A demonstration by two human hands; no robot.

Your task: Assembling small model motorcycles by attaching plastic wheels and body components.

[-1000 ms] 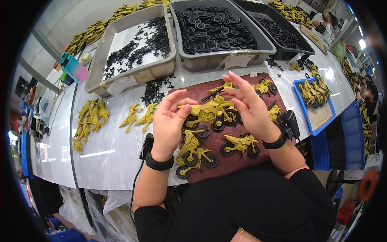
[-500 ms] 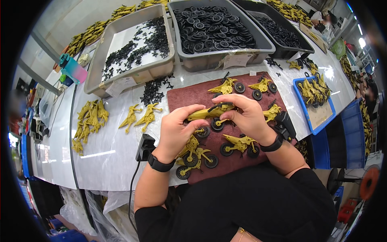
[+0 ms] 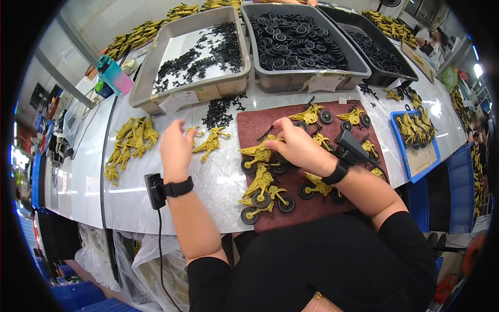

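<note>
My right hand (image 3: pixel 299 148) pinches a yellow toy motorcycle (image 3: pixel 255 152) by its end, above the maroon mat (image 3: pixel 280 216). A dark wheel shows under that motorcycle. My left hand (image 3: pixel 176 148) is off the mat on the left, thumb and fingers apart, beside a yellow motorcycle body (image 3: pixel 193 134) that it partly covers. Just right of it lies another bare yellow body (image 3: pixel 210 144). Nearer me on the mat, yellow motorcycles with black wheels (image 3: pixel 261 198) lie close together. More stand toward the far side, including a partly assembled motorcycle (image 3: pixel 307 114) with a loose wheel (image 3: pixel 326 116).
At the back are a grey bin (image 3: pixel 189 96) of small black parts, a grey bin (image 3: pixel 312 78) of wheels and a dark bin (image 3: pixel 382 78). A pile of yellow bodies (image 3: pixel 132 140) lies left. A blue tray (image 3: pixel 416 177) holds motorcycles at right; a bottle (image 3: pixel 115 77) stands far left.
My hands have parted. The left has let go of the yellow motorcycle and moved left to the loose bodies; the right has lowered the motorcycle leftward over the mat. The view has shifted slightly.
</note>
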